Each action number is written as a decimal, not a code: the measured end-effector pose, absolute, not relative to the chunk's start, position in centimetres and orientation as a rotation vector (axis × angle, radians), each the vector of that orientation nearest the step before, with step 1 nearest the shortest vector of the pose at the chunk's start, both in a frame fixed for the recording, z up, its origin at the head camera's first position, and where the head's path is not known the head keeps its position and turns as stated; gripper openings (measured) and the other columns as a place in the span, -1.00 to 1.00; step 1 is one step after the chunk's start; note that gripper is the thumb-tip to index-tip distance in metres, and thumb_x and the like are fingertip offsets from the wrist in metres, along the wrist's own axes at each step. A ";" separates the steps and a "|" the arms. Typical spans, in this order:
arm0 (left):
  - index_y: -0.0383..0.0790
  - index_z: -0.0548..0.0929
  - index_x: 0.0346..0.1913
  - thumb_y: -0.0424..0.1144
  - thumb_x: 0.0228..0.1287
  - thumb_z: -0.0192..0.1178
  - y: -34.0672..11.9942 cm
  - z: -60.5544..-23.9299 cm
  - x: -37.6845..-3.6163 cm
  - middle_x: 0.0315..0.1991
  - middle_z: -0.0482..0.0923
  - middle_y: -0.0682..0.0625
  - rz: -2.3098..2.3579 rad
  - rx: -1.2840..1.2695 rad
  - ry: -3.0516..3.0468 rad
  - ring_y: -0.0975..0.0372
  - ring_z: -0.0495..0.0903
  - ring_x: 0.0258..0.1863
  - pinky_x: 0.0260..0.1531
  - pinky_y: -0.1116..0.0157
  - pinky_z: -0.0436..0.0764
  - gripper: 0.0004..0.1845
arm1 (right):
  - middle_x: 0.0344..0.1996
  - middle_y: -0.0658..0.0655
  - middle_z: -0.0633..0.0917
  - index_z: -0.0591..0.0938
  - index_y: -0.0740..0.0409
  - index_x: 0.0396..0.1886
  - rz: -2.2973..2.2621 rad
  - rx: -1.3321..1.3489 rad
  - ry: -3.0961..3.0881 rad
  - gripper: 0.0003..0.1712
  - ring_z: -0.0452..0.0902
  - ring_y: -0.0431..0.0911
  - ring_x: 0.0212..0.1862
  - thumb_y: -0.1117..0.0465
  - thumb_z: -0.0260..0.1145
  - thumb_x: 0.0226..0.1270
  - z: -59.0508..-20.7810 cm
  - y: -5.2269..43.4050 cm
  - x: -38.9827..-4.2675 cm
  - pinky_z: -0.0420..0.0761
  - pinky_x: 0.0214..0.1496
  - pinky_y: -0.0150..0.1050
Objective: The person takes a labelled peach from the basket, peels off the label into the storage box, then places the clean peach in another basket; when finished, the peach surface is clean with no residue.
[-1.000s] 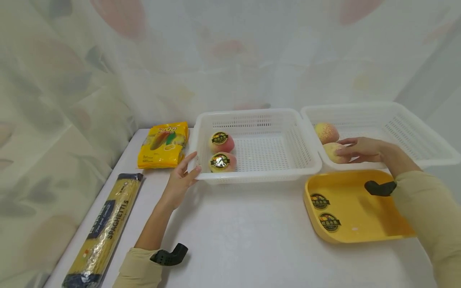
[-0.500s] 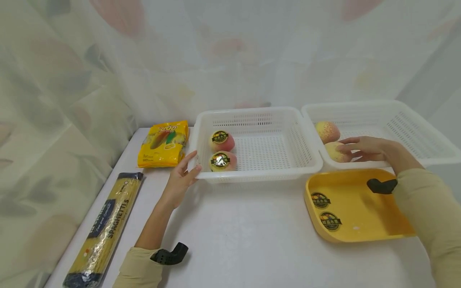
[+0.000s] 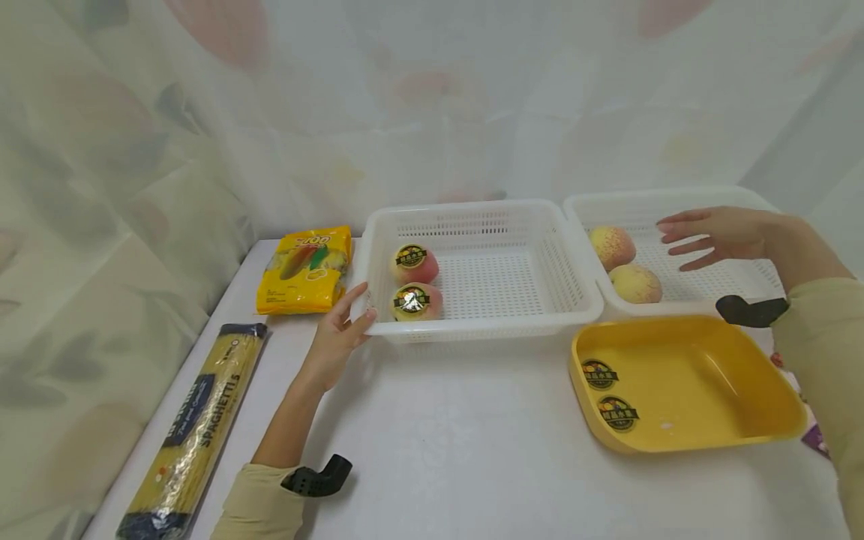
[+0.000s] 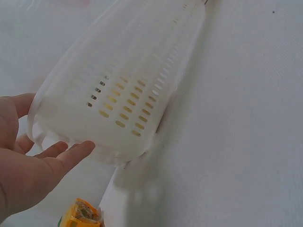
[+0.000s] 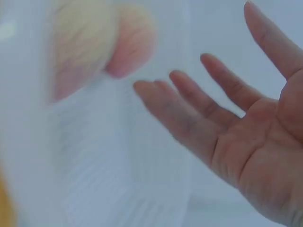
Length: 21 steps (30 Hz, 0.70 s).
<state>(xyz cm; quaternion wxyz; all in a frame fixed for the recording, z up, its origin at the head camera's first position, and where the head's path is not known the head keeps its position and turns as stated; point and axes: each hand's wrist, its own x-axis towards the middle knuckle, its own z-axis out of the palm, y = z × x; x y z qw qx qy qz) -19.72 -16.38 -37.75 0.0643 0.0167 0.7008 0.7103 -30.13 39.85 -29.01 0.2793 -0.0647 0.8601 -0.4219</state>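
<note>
A white perforated plastic basket [image 3: 513,289] stands at the middle, holding two stickered peaches, a farther peach [image 3: 415,264] and a nearer peach [image 3: 417,301], along its left side. My left hand [image 3: 337,337] grips this basket's near-left corner; in the left wrist view the fingers [image 4: 78,153] lie outside its wall while another digit goes behind the rim. A second white basket [image 3: 702,196] adjoins it on the right. Inside are a speckled peach [image 3: 613,247] and a paler peach [image 3: 636,284]. Over this basket my right hand [image 3: 725,234] hovers with spread fingers, holding nothing, apart from both peaches.
A yellow tray [image 3: 702,382] with two round dark stickers on its left wall sits before the right basket. Left of the baskets lie a yellow mango-print bag [image 3: 305,271] and a spaghetti pack [image 3: 199,427]. A purple package [image 3: 815,439] shows partly beside my right sleeve.
My right hand has let go of the paler peach and moved up and right. That peach stays at the right basket's near-left corner. My left hand has not moved.
</note>
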 end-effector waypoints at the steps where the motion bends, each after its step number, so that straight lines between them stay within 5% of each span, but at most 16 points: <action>1: -0.09 0.12 0.49 -0.30 0.42 0.08 -16.4 -37.7 -19.7 0.49 -0.08 0.04 2.146 0.047 2.117 -0.10 0.27 0.26 0.12 0.20 0.46 -0.36 | 0.36 0.51 0.06 -0.11 0.33 0.47 -1.141 -0.199 2.324 -0.24 0.24 0.26 0.28 0.01 -0.05 0.55 -28.4 39.5 -30.4 0.53 0.08 0.08; 6: -0.10 0.12 0.48 -0.29 0.41 0.09 -16.6 -37.8 -19.8 0.50 -0.11 0.04 2.151 0.045 2.127 -0.10 0.26 0.28 0.10 0.21 0.47 -0.35 | 0.28 0.17 0.30 0.10 0.08 0.44 -1.304 -0.310 2.373 -0.42 0.46 -0.28 0.04 0.05 -0.03 0.54 -25.7 36.1 -31.8 0.60 0.02 -0.18; 9: -0.09 0.13 0.48 -0.27 0.41 0.09 -16.7 -37.9 -19.9 0.50 -0.11 0.03 2.138 0.045 2.147 -0.08 0.27 0.28 0.09 0.22 0.48 -0.36 | 0.16 0.00 0.37 0.24 -0.01 0.36 -1.519 -0.366 2.342 -0.51 0.43 -0.24 0.06 0.09 0.05 0.50 -24.6 33.1 -32.6 0.60 -0.03 -0.32; 13: -0.07 0.14 0.48 -0.23 0.41 0.10 -16.5 -38.0 -20.0 0.50 -0.12 0.02 2.116 0.052 2.176 -0.05 0.29 0.28 0.08 0.23 0.49 -0.36 | 0.15 0.04 0.37 0.34 0.00 0.25 -1.798 -0.414 2.217 -0.57 0.39 -0.14 0.09 0.15 0.15 0.44 -24.4 29.1 -33.6 0.60 -0.06 -0.37; 21: -0.07 0.15 0.48 -0.24 0.41 0.11 -16.2 -38.0 -20.0 0.50 -0.13 0.02 2.113 0.066 2.171 -0.05 0.30 0.28 0.09 0.21 0.49 -0.36 | 0.20 0.15 0.36 0.42 0.16 0.20 -2.085 -0.409 1.974 -0.51 0.32 -0.03 0.19 0.30 0.30 0.29 -26.5 22.1 -36.0 0.36 0.27 -0.11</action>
